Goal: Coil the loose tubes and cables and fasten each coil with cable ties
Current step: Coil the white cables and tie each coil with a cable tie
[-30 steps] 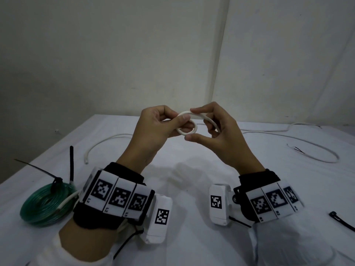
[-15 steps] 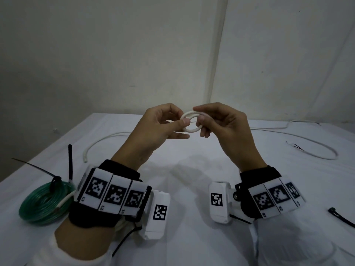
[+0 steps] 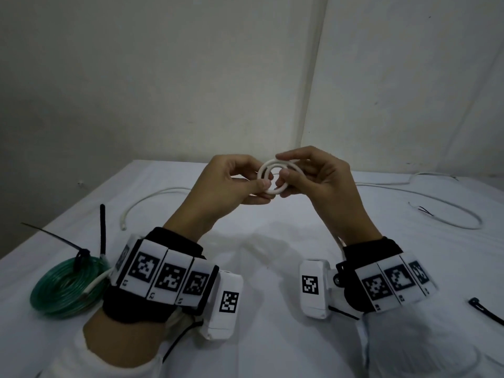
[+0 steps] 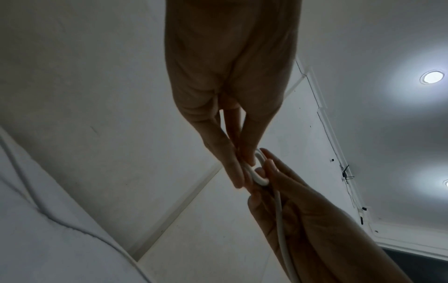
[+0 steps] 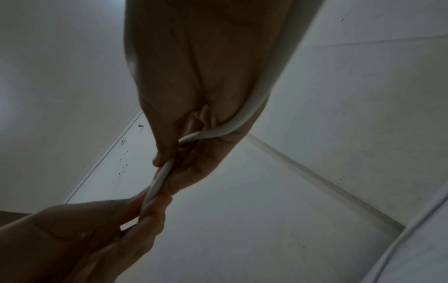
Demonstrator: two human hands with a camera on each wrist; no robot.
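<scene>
Midair, pinching a smooth white cable [image 3: 272, 175] wound into small round loops between left hand [image 3: 231, 184] and right hand [image 3: 319, 178].

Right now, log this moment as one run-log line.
step: coiling white cable | left hand: pinches coil | right hand: pinches coil | green tube coil: tied, on table

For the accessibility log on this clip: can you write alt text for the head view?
Two hands raised above a white table pinch a small coil of white cable between them, left hand and right hand on opposite sides. A tied green tube coil lies at left, a loose black cable tie at right.
</scene>
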